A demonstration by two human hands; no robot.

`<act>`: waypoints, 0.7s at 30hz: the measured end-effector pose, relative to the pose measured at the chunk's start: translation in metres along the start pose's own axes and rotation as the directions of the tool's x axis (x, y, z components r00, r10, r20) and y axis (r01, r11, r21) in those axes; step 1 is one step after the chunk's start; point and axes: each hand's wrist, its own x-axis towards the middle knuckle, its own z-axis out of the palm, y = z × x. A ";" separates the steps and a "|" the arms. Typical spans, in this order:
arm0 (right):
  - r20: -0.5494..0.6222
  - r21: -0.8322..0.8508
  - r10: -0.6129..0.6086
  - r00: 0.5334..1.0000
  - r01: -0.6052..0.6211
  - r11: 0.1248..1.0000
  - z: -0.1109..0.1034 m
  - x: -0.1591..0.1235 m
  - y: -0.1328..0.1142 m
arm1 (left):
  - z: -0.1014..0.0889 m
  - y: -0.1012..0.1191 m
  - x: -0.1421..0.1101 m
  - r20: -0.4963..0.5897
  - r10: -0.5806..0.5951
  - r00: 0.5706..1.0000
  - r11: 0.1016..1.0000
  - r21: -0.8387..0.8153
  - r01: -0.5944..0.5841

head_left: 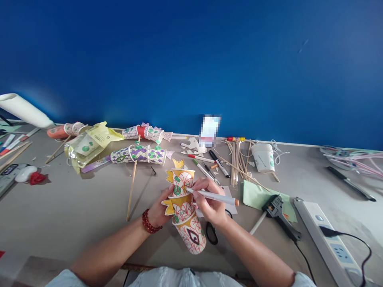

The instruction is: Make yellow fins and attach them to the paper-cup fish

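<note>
The paper-cup fish (183, 211) is held over the near middle of the table, in front of the person; it is formed of three tapered card cups nested end to end, covered in red scallop scales and yellow patches, with jagged yellow paper fins at the left and a dark-outlined eye on the lowest cup. The background is filled by a smooth, flat blue panel (191, 59), below which the plain grey table (98, 203) is spread. At the right a long power strip (327, 247) of hard white plastic is laid, a black plug seated in it. Farther left, a purple-and-green cup fish (139, 154) is mounted on a wooden stick, near a crinkled plastic package (89, 147). An angular dark glue gun (280, 218) is rested partly on green paper (253, 195). The fish is gripped from its left side by the left hand (161, 207), the fingers behind it hidden. By the right hand (211, 203), thumb and fingers are clamped on a slim white marker (218, 197) with an orange end, its tip placed at the top cup's wall. The left wrist is circled by a bracelet (149, 223) of round red beads.
</note>
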 end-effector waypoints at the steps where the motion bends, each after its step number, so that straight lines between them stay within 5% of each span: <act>1: -0.008 -0.008 0.008 1.000 -0.008 1.000 0.000 0.000 0.000 | 0.000 0.000 0.000 0.001 0.002 1.000 1.000 0.001 -0.002; 21: -0.044 0.006 0.008 0.999 -0.008 1.000 0.002 -0.001 0.000 | -0.003 -0.001 0.001 0.011 0.004 1.000 1.000 -0.016 -0.003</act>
